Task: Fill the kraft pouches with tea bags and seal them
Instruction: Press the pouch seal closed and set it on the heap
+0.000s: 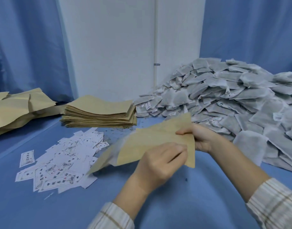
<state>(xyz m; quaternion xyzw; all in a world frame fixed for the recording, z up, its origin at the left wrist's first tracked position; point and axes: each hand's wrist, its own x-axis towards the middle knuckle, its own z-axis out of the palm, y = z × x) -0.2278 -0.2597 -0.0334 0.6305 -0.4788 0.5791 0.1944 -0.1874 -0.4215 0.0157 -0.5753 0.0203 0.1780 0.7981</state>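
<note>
Pouch (151,142) is hanging above the blue table (175,204); your left hand (160,161) and right hand (201,139) are both pinching its near end. Judging by that, you're opening it, so spread the mouth wide.

Blue table (183,204) w/ tea bags (232,100), pouch stack (99,111), labels (62,164).

On the surface (42,212), the pile of tea bags (232,100) sits far right, the stack of pouches (99,111) behind centre, filled pouches (18,109) far left, loose labels (62,162) front left, one pouch (155,142) held above the middle.
</note>
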